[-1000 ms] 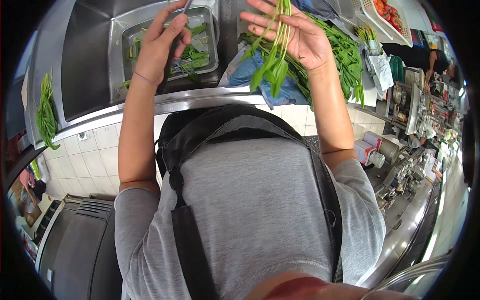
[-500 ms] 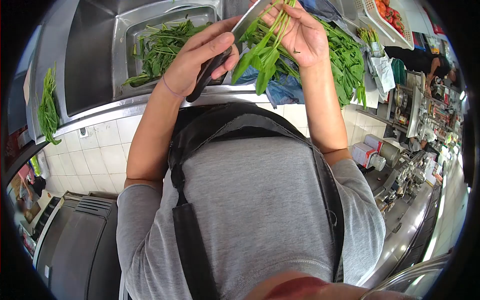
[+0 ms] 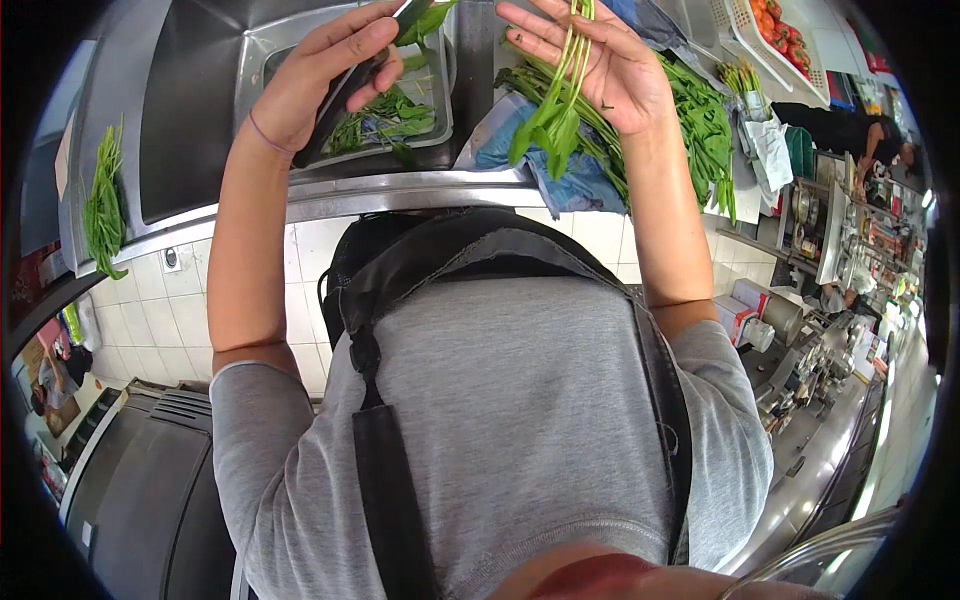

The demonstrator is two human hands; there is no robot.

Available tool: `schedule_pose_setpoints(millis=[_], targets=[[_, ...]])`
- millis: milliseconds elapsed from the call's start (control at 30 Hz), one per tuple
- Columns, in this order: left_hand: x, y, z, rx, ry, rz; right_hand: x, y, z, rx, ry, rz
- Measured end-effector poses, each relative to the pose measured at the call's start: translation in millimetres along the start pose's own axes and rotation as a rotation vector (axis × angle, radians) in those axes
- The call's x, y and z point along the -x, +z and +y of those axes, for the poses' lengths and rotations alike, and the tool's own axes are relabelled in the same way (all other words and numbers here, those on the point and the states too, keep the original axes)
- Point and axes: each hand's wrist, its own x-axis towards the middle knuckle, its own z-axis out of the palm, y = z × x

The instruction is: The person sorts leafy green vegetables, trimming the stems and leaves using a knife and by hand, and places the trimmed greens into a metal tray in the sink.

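My left hand (image 3: 335, 70) is wrapped round the dark handle of a knife (image 3: 325, 125), above the sink. A loose green leaf (image 3: 428, 22) shows right beside the blade near the top edge. My right hand (image 3: 625, 80) is palm up, its thumb closed on a few stems of leafy greens (image 3: 550, 130) while the other fingers stretch out. The leaves hang down toward me. Below that hand lies a pile of long-stemmed greens (image 3: 705, 140), partly on a blue plastic sheet (image 3: 580, 178). More cut greens lie in a tray (image 3: 440, 125) in the sink, partly hidden by my left hand.
A steel sink (image 3: 190, 120) is at the left, with a small bunch of greens (image 3: 103, 205) on its far-left ledge. A white basket (image 3: 745, 30) of red tomatoes (image 3: 785, 40) and a wrapped bundle of green stalks (image 3: 745, 90) stand at the right. Another person (image 3: 870, 135) is farther right.
My left hand has moved left with the knife, away from the right hand and over the sink tray. The right hand has shifted slightly right, still holding the stems.
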Motion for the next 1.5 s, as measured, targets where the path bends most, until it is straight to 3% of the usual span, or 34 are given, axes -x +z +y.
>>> schedule_pose_setpoints(millis=[167,333,600,933,1200,1500], targets=[[5,-5,-7,0.083,-0.029,0.081,-6,1,4,-0.032,-0.018,0.008],[9,-26,-15,0.103,-0.022,0.112,-11,1,5,0.157,0.010,-0.072],[19,-63,-8,-0.118,-0.026,0.342,-18,-7,3,0.276,0.320,-0.241],[11,-94,-48,-0.163,-0.128,0.423,-67,-11,48,0.298,0.446,-0.241],[12,-49,-46,0.040,-0.029,0.219,-86,-5,84,0.376,0.505,-0.214],[7,-34,-49,0.131,0.009,0.211,-86,6,91,0.409,0.427,-0.164]])
